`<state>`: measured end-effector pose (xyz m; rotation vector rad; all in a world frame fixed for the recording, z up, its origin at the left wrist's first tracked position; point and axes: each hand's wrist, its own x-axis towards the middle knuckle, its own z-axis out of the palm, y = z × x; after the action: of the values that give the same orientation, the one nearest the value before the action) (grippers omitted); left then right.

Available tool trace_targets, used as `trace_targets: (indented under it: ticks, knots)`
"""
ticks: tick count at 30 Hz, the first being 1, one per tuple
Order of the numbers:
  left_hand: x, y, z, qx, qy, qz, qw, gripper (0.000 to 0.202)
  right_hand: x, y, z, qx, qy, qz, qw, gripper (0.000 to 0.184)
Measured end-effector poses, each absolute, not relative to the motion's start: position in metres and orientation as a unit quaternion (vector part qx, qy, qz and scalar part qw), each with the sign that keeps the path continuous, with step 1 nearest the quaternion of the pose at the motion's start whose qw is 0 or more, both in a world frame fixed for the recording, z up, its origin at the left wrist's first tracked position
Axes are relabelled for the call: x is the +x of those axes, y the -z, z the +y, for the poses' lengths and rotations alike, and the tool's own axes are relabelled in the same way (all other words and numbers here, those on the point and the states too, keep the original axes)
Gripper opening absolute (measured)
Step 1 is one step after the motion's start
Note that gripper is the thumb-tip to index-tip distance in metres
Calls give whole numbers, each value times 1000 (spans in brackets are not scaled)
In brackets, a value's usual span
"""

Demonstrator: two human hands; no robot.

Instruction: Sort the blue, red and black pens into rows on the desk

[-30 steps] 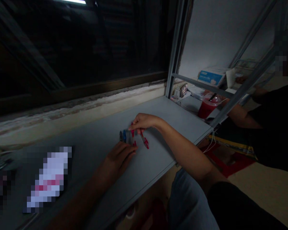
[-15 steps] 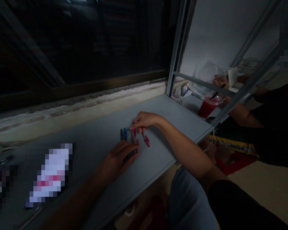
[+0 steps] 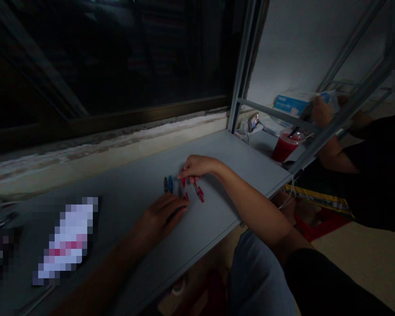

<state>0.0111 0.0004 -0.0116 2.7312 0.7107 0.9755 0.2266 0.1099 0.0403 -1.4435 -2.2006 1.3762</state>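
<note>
Over the grey desk (image 3: 213, 149), my right hand (image 3: 199, 166) pinches the upper end of a slim red pen (image 3: 183, 181). My left hand (image 3: 164, 213) has its fingertips closed at the lower red end of what looks like the same pen; whether it is one piece or two parts I cannot tell. Beside my right fingers lies another red pen (image 3: 199, 191) with a clear barrel, slanting toward me. To the left of the held pen, a blue pen (image 3: 170, 184) and a dark pen (image 3: 166, 184) lie side by side.
A blurred-out bright panel (image 3: 67, 241) lies at left. Beyond a metal frame post (image 3: 238, 87), a cup of red drink (image 3: 285, 145), a blue-and-white box (image 3: 291, 105) and a phone (image 3: 253, 122) stand near another person's hand (image 3: 322, 112). A window ledge runs behind the desk.
My left fingers and the pen's lower red end have shifted slightly upward, closer to my right hand. At right, the other person's hands moved away, exposing the blue-and-white box.
</note>
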Motion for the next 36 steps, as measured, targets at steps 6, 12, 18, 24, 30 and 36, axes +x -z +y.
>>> trace_targets:
  ticks: [6,12,18,24,30,36]
  knots:
    - [11,15,-1,914,-322,231,90,18,225,-42,108,-482,-458,-743,73,32]
    - [12,16,-2,913,-318,238,89,15,224,-43,106,-484,-453,-746,69,31]
    - [13,18,0,918,-316,221,96,14,223,-42,104,-482,-446,-752,62,29]
    - [12,19,2,916,-320,229,75,11,225,-42,105,-483,-433,-758,64,31]
    - [13,20,0,921,-294,235,103,15,224,-38,106,-483,-435,-757,66,32]
    - [14,21,1,923,-285,239,102,15,223,-39,106,-488,-423,-761,61,29]
